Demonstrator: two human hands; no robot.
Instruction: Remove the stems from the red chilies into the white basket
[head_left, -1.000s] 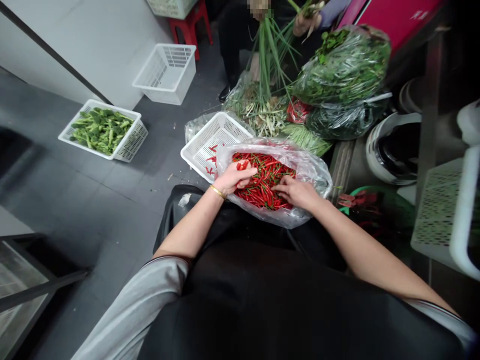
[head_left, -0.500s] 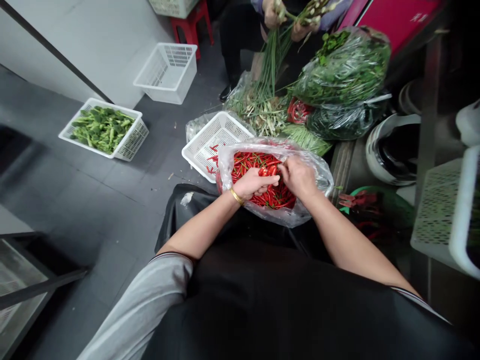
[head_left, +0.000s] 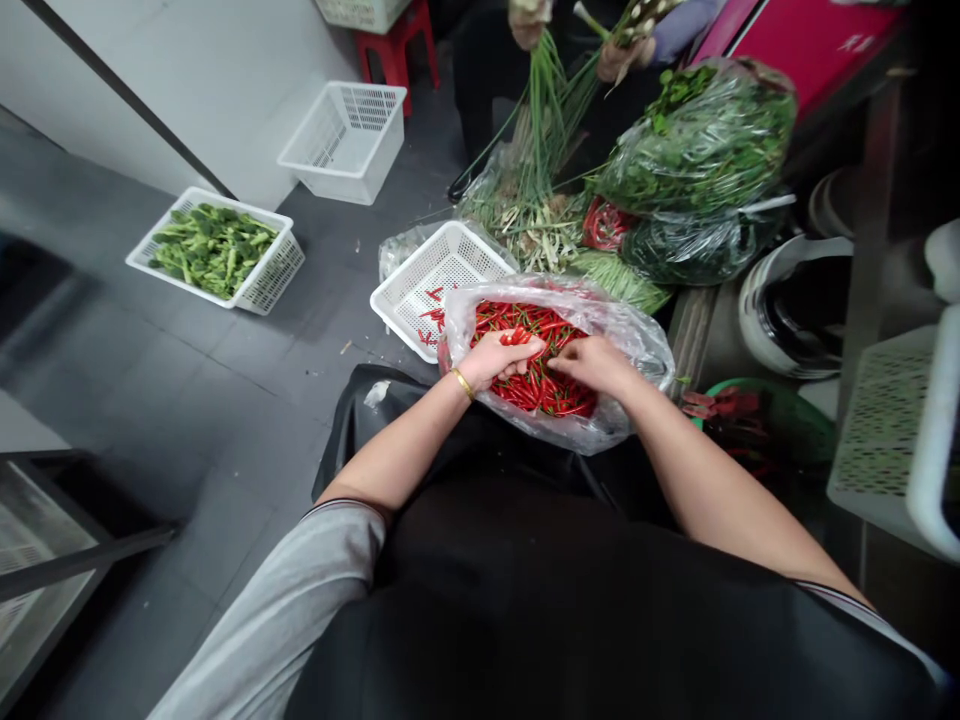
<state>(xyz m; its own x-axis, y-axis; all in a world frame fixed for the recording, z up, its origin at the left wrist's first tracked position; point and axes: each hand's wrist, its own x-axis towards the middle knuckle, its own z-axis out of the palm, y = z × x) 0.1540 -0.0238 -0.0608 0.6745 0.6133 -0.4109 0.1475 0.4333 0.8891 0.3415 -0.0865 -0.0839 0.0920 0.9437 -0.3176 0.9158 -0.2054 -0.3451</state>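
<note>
Toward the left edge of the bag's [head_left: 639, 350] mouth, left hand [head_left: 489, 362] has its grip closed on a few chilies [head_left: 517, 337]; right hand [head_left: 598, 365], nearer the right edge, has a narrow grip at the pile [head_left: 541, 394], can't tell if it's holding one. Looks early: only a few loose chilies [head_left: 433, 315] lie in the tray [head_left: 450, 266], by the corner nearest the bag. Bulk sits in the bag, green stems showing, so most seems left to handle.

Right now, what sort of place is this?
Probably a kitchen's food-preparation area, judging by the clear plastic bag of red chillies and the white rectangular plastic basket of green vegetables.
</note>
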